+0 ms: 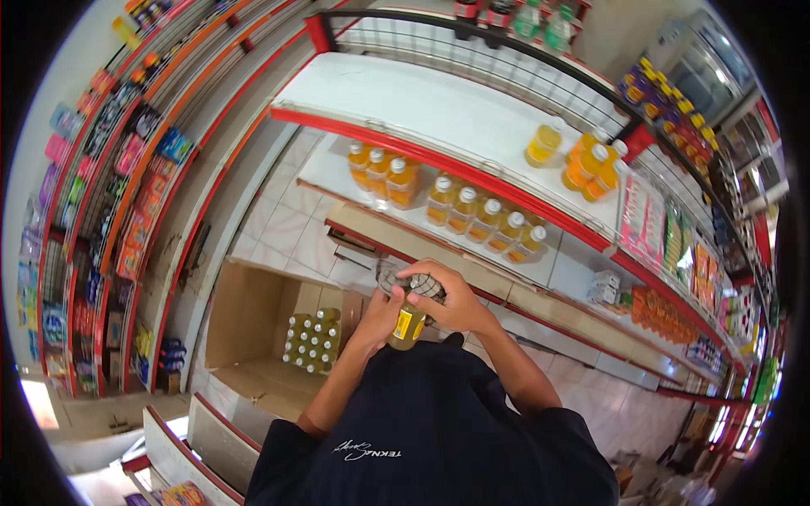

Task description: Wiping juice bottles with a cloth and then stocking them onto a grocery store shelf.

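Observation:
Close to my body I have a bottle [405, 331] of pale yellow drink with a yellow label. My left hand [381, 315] is closed round its side. A checked cloth [428, 287] is bunched over the upper end of the bottle, and my right hand [449, 297] grips it there. The cloth hides part of the bottle's top. To the left, an open cardboard box [245, 316] holds several white-capped bottles [310, 344] standing together.
Ahead runs a white shelf [405, 88] with a red edge. Yellow bottles [483, 221] and orange bottles [381, 175] stand on its lower level, more orange bottles [591, 169] on top. Packed shelves [126, 194] rise at left; loose shelf boards [221, 451] lie lower left.

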`<state>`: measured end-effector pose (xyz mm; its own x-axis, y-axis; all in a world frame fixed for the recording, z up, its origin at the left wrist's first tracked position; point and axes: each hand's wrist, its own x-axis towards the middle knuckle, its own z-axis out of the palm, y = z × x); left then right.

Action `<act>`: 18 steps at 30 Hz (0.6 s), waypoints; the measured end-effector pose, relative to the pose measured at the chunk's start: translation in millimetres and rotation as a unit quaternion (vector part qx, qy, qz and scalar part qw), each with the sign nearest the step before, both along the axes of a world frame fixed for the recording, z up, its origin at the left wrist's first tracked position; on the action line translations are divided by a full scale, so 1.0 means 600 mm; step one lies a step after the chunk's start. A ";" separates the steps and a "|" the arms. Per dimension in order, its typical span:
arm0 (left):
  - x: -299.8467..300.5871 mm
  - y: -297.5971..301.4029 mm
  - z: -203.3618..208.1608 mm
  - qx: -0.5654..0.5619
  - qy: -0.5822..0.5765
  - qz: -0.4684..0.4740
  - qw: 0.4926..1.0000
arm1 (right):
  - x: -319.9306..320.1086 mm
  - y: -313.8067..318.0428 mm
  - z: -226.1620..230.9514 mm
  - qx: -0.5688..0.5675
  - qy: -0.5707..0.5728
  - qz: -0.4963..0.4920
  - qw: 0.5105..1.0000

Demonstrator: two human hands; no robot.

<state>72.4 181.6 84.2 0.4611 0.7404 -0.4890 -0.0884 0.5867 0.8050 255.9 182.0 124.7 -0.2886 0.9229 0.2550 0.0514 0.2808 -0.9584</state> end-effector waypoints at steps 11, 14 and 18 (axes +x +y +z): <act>0.170 -0.031 0.021 0.309 0.028 -0.234 0.921 | 0.174 -0.091 0.031 -0.005 -0.038 -0.260 0.965; 0.217 -0.035 0.042 0.402 0.187 -0.301 0.844 | 0.217 -0.119 0.045 -0.076 -0.098 -0.300 0.946; 0.257 -0.049 0.016 0.451 0.069 -0.205 0.866 | 0.237 -0.141 0.045 -0.015 -0.049 -0.388 0.920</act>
<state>226.3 152.4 93.7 0.7588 0.6377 0.1326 0.1114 -0.3276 0.9382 398.2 97.4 151.9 0.4398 0.8669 0.2347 0.3130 0.0970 -0.9448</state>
